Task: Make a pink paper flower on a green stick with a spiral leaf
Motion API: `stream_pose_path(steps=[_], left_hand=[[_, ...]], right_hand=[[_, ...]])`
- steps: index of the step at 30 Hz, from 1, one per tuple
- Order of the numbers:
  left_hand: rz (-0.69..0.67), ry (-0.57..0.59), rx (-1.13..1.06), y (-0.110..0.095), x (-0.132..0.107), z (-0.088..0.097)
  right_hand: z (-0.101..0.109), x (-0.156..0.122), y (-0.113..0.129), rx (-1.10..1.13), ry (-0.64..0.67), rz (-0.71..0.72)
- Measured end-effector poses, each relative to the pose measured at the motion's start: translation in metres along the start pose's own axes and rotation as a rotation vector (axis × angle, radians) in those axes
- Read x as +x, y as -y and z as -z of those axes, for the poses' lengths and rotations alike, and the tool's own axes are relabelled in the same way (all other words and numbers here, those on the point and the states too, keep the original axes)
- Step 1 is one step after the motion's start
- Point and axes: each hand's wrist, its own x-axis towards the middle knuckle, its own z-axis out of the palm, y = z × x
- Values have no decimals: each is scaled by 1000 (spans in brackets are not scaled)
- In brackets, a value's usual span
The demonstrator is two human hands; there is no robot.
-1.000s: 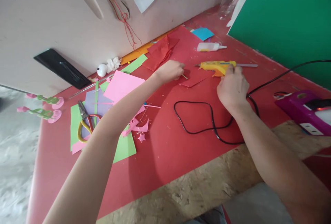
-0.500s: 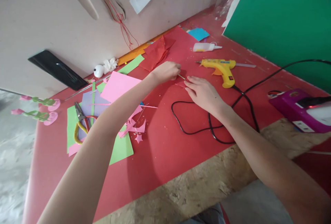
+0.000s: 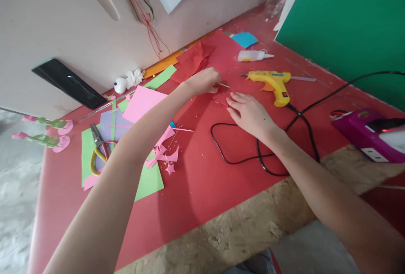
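My left hand is closed around a thin light-green stick, whose end pokes out to the right of the fingers. Whether it is a wire or rolled paper is too small to tell. Just below lies a small piece of red tissue paper, hard to tell from the red table. My right hand rests low with its fingers stretched out, fingertips on the paper's right edge. Behind my left hand is crumpled red tissue paper. A yellow glue gun lies to the right of both hands.
A glue bottle stands beyond the glue gun. The black cable loops near my right forearm toward a purple power strip. Pliers, pink paper and green sheets lie left. Paper flowers sit at the left edge.
My left hand has moved slightly up, and the green stick has swung to point more level to the right. My right hand has stayed nearly in place.
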Motion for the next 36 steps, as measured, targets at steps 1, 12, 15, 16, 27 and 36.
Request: stream_pose_path(steps=[1,12,15,16,27,36], left_hand=[[7,-5,-15,1,0,-1],[89,-157,-191,28,6,-20],[124,-209,-243,35,3,-23],[140,-229,-276,36,1,-23],[199,-254,-365,17,-21,-21],[327,-242,-304,-10,-21,-24]], right_hand=[[0,0,0,0,0,0],[3,0,4,-11,14,-12],[2,0,4,-13,18,-14],[2,-1,3,-13,18,-16],[-2,-1,3,-17,-5,-22],[-2,-1,4,-13,-19,-15]])
